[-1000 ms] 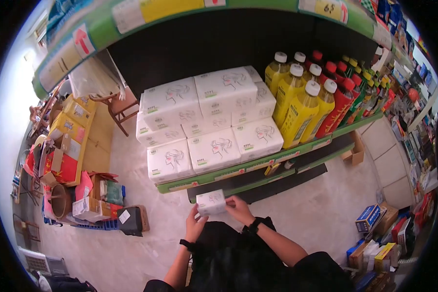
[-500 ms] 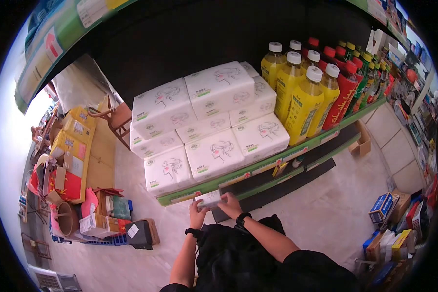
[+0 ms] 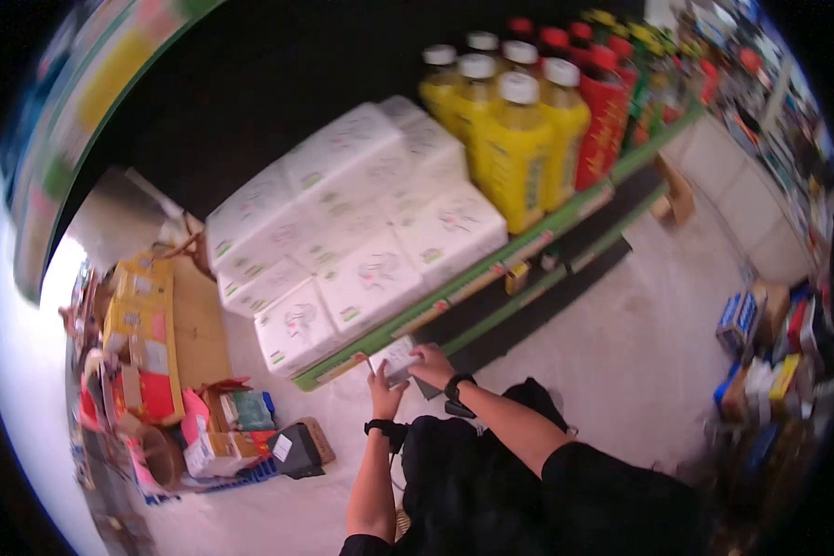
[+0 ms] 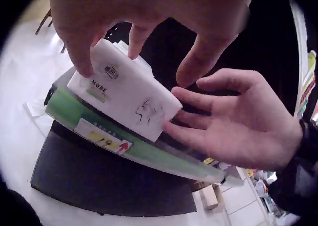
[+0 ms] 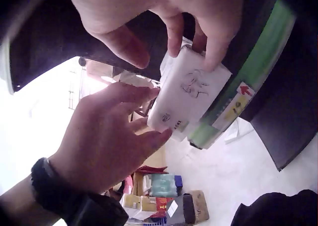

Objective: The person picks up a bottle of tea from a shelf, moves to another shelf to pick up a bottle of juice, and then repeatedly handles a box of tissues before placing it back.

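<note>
Carried forward since a second ago, from in front of the chest to the shelf's front lip. Both hands now up at the green shelf edge (image 3: 491,269), with the small white tissue pack (image 3: 395,357) between them, resting against that edge just below the stacked packs.

On the far left, along the floor: yellow and red cartons (image 3: 139,324), open boxes and a dark bin (image 3: 292,449).

Next, the left hand (image 3: 386,394), black band on its wrist. Grip apart: fingers straight, tips touching the pack's near end, as seen from the right wrist camera (image 5: 107,136). Not curled round it.

Between the hands, the tissue pack (image 4: 124,89), white, with a line-drawn face and a small green label, lying tilted on the green edge above a yellow price tag (image 4: 104,141) with a red arrow.

Then the right hand (image 3: 433,363), dark watch at the wrist. Grip also apart in the left wrist view (image 4: 233,116): fingers stretched flat, tips pressed against the pack's side and end.

Above, a block of larger white tissue packs (image 3: 343,232). Further right, yellow bottles (image 3: 510,139) with white caps, then red bottles (image 3: 602,111). Far right on the floor, blurred boxes (image 3: 760,352).
</note>
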The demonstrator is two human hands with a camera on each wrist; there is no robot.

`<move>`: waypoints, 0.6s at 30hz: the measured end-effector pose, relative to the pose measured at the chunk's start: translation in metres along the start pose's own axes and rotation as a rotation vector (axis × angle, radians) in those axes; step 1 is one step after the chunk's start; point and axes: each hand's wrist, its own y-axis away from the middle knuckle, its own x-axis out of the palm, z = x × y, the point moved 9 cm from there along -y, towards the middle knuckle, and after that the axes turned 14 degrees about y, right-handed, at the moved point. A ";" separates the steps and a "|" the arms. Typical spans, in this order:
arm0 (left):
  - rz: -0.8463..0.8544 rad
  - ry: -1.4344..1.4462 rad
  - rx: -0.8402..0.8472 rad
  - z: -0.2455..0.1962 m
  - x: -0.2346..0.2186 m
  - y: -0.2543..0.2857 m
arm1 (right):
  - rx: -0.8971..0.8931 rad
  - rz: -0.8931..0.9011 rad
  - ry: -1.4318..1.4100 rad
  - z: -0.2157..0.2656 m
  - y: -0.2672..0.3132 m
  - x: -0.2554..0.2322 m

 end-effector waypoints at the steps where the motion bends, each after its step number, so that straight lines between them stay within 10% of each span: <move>1: 0.028 -0.006 -0.020 0.021 -0.004 -0.004 | 0.025 0.050 0.012 0.009 0.006 -0.004; 10: 0.150 0.395 -0.493 -0.010 -0.003 0.115 | 0.172 0.589 0.104 0.023 0.083 -0.021; 13: 0.308 0.263 -0.409 -0.033 0.014 0.160 | 0.087 0.779 0.141 0.030 0.095 -0.042; 18: 0.010 0.460 -0.548 -0.084 0.044 0.190 | -0.058 0.724 0.174 0.038 0.091 -0.099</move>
